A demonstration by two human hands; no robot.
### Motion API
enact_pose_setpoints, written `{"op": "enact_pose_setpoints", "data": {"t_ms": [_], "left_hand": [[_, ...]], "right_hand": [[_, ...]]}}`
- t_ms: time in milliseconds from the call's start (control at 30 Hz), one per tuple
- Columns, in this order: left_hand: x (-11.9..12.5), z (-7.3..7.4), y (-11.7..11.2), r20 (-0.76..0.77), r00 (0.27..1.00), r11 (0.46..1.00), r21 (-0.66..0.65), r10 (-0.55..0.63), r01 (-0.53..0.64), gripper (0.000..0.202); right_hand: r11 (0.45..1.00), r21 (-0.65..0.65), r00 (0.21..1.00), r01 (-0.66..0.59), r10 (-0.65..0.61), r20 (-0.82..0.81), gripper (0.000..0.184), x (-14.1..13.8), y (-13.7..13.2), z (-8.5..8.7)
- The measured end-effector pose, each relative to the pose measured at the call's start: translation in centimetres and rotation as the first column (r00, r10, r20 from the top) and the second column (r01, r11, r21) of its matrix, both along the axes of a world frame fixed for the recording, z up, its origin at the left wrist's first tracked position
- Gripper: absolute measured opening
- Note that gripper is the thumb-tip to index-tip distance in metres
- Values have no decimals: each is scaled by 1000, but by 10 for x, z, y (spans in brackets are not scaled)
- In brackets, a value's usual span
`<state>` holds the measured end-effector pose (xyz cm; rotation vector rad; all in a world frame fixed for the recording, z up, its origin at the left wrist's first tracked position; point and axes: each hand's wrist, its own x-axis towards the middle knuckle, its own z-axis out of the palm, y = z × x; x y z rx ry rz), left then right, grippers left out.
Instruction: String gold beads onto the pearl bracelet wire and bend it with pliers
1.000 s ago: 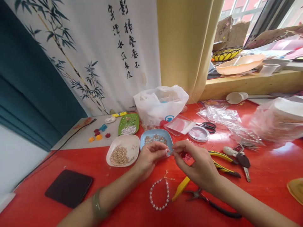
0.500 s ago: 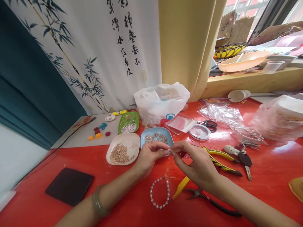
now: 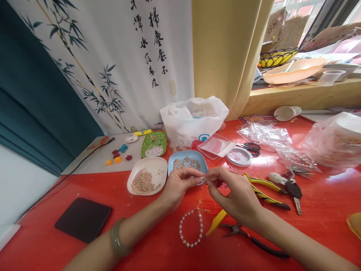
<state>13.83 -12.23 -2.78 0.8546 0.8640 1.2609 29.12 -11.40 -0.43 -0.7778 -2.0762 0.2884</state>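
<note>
My left hand [image 3: 178, 185] and my right hand [image 3: 234, 192] meet fingertip to fingertip just above the near edge of a blue dish [image 3: 187, 164] of small metal findings. Both pinch something tiny between thumb and forefinger; I cannot make out what it is. A pearl bracelet [image 3: 191, 227] lies on the red table [image 3: 158, 241] right below my hands. Left of the blue dish, a white dish [image 3: 144, 180] holds gold beads. Behind that dish, a green dish [image 3: 153, 145] holds white pearls.
Yellow-handled pliers [image 3: 263, 190], black-handled pliers [image 3: 254, 241] and a yellow tool [image 3: 216, 223] lie by my right hand. A cord spool [image 3: 239, 156], scissors [image 3: 252, 147], plastic bags [image 3: 194, 119] and a black pad [image 3: 83, 219] are around. A wooden window ledge [image 3: 299, 98] runs at the right rear.
Both hands stay pinched together with only small finger shifts. The view has drifted slightly, so everything sits a little lower and to the right.
</note>
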Motion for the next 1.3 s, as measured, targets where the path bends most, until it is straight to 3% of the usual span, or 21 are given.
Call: {"op": "enact_pose_setpoints", "data": {"t_ms": [167,467,600,800,967,1167,1233,1300], "left_hand": [[-2,-1,0,-44,999,999,39,-3,5,18],[-5,6,1,37,999,1000,10,-14,14,23],[-9,5,3,-47,999,997,68,-24,28,25],[-9,7,1,-170,985,991,130,-15,37,27],[-7,9,-2,-183,983,991,133,5,20,28],[-5,12,-7,-132,991,981,192,27,-2,29],[-5,13,-8,-116,993,979,202,31,-7,29],[-5,14,-8,-107,994,979,204,23,0,30]], "right_hand": [[999,-28,999,-34,34,5,14,0,0,-1],[996,-63,995,-58,63,72,7,4,3,-1],[999,-28,995,-40,42,92,7,3,2,-3],[985,-172,999,-31,34,14,8,-1,-2,-6],[932,-349,992,-95,59,-114,9,-3,-5,-6],[755,-574,912,-316,76,-402,11,-7,-4,-4],[747,-567,900,-347,95,-426,10,-6,-2,-4],[798,-510,918,-322,130,-376,9,-4,-1,-6]]}}
